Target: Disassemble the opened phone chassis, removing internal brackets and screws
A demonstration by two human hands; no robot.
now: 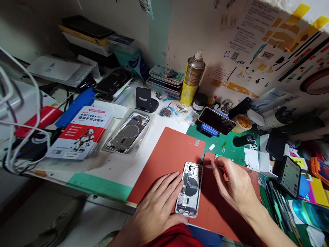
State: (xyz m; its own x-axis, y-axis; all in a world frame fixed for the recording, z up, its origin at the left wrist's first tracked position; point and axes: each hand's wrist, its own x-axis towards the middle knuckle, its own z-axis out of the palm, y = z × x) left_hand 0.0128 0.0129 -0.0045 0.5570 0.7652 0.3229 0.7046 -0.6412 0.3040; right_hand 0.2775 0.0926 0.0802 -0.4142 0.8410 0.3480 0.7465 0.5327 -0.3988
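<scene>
A phone housing [194, 202], its inside facing up with a dark round coil and small parts along the edges, lies on a reddish-brown mat [164, 154]. Along its left edge rest the outstretched fingers of my left hand [160, 202], the thumb by the bottom edge, holding it in place. My right hand [232, 181] is closed in a pinch to the right of the housing. Between its fingers is a thin tool [211, 166] with a bit of red showing; its shaft points toward the housing's upper right edge. Most of the tool is hidden by the fingers.
Another phone housing [128, 132] lies in clear plastic beside a battery box [82, 132]. A yellow spray can [191, 80] stands at the wall. A dark-screened phone [217, 120] leans on a blue stand. At right are a lit phone [290, 176] and several slim tools [280, 209].
</scene>
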